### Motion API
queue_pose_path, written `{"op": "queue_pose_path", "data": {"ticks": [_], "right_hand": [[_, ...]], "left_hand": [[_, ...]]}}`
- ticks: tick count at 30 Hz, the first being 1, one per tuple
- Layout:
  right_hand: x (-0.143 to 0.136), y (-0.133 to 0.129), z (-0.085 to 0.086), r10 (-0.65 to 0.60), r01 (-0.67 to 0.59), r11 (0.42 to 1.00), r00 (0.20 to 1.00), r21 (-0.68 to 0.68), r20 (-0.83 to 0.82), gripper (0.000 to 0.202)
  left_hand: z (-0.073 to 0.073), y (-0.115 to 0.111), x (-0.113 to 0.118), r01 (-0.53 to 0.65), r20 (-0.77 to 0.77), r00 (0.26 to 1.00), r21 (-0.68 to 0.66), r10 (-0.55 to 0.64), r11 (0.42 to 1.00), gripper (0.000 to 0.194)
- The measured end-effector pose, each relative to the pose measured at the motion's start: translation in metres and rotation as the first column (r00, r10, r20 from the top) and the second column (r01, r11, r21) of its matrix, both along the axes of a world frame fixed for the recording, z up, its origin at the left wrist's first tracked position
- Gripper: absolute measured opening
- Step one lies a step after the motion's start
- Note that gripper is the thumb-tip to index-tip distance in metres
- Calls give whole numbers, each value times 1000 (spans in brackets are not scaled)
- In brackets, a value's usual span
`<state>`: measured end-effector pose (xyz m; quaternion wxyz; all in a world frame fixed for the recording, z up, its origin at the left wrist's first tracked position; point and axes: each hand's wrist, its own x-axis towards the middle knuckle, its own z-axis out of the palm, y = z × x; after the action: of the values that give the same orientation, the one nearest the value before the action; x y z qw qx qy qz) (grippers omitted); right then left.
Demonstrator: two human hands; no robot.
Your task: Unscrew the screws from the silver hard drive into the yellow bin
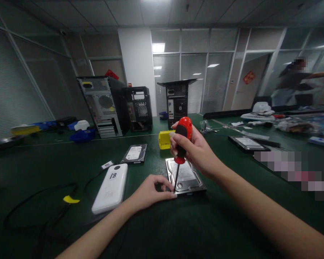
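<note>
A silver hard drive (187, 177) lies flat on the green table (205, 230). Wrapped around a red and black screwdriver (184, 138), my right hand (191, 144) holds it nearly upright, its tip at the drive's near left corner. My left hand (153, 190) is at that same corner, thumb and forefinger close together by the tip; whether something small is between them cannot be made out. Just behind the drive stands a yellow box (164, 140), partly hidden by my right hand.
A white power bank (111, 189) marked 18, black cables and a second hard drive (135, 153) lie to the left. Computer cases (115, 104) stand behind. Another drive (248, 143) and tools are at the right. A person (293, 81) is at the far right back.
</note>
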<state>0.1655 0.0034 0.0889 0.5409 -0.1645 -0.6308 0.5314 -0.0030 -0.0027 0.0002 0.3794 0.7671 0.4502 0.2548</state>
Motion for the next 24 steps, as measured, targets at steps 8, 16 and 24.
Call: {"op": "queue_pose_path", "data": {"ticks": [8,16,24], "right_hand": [[0,1,-2,6,-6,1000,1000,5,10,33],[0,2,-3,6,-5,1000,1000,9,-7,31],[0,2,-4,2,-2,1000,1000,19,-8,32]], "left_hand": [[-2,0,-1,3,-8,1000,6,-3,1000,23],[-4,2,-3,3,1,1000,8,-3,1000,24],[-5,2,-2,-3,-36,999,29,4,1000,25]]}}
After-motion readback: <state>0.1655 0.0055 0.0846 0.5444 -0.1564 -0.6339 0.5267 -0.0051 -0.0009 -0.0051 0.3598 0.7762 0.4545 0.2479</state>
